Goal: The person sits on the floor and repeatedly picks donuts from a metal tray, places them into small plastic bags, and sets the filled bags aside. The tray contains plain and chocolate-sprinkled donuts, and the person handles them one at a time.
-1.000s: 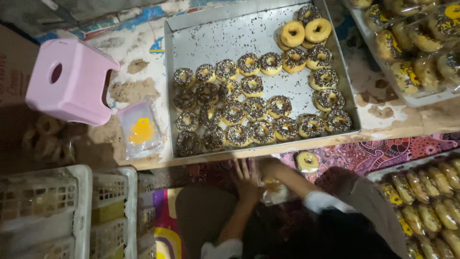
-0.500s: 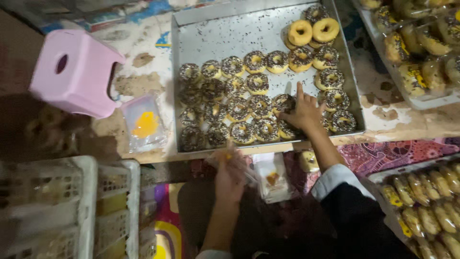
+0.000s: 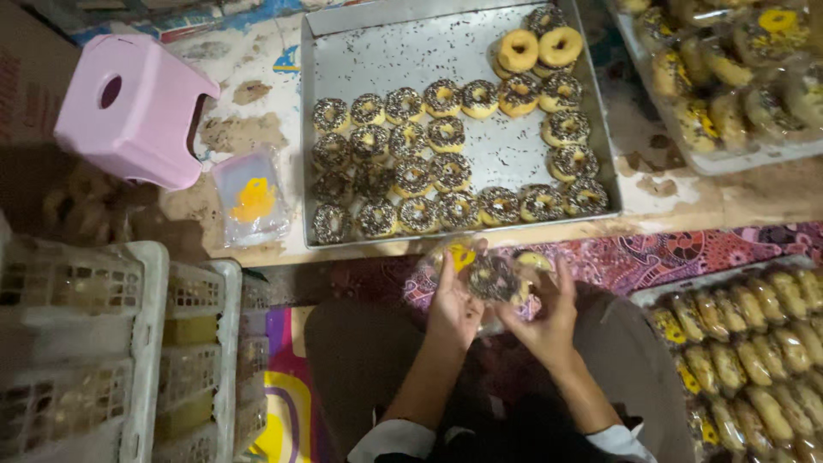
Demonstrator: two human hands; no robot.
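Observation:
My left hand (image 3: 453, 307) and my right hand (image 3: 549, 319) are together over my lap, both on a clear plastic bag (image 3: 467, 257) with a sprinkle-covered doughnut (image 3: 492, 278) in it. Just beyond them a metal tray (image 3: 403, 51) on the low wooden surface holds several chocolate-sprinkled doughnuts (image 3: 412, 174) and two plain glazed ones (image 3: 538, 49) at its far right corner. A stack of empty clear bags with a yellow print (image 3: 250, 195) lies left of the tray.
A pink plastic stool (image 3: 133, 107) lies on its side at the far left. White plastic crates (image 3: 120, 351) stand at my left. Trays of bagged doughnuts sit at the upper right (image 3: 737, 77) and lower right (image 3: 754, 343). A patterned cloth (image 3: 686, 249) covers the floor.
My right hand came back from the tray with a sprinkled doughnut and joined my left hand at the bag over my lap. The view shifted slightly.

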